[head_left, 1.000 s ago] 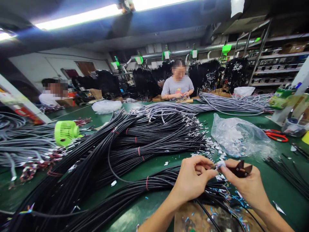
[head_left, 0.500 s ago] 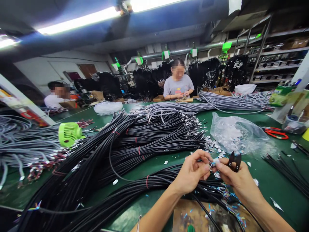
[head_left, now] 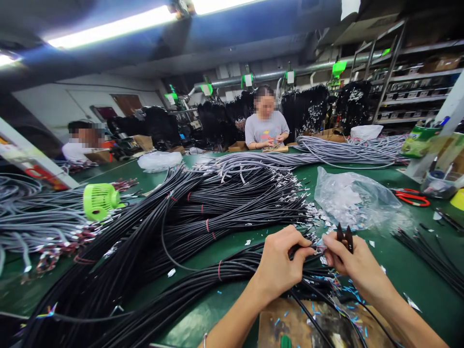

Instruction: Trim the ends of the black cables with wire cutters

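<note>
My left hand is closed, its thumb and fingers pinching the end of a black cable, where thin coloured wires stick out. Just right of it, my right hand is closed too, with dark-tipped cutters held in it, their two tips apart and pointing up. Its thumb and forefinger are at the wire ends. Below both hands lie more black cables with stripped coloured ends, over a stained wooden board strewn with blue scraps.
Bundled black cables cover the left and middle of the green table. A plastic bag of scraps, red-handled scissors, a green fan and grey cables lie around. Two people sit beyond.
My left hand has turned knuckles-up over the cable end. The white piece between my fingers no longer shows, and thin wires are visible there. My right hand has shifted slightly left.
</note>
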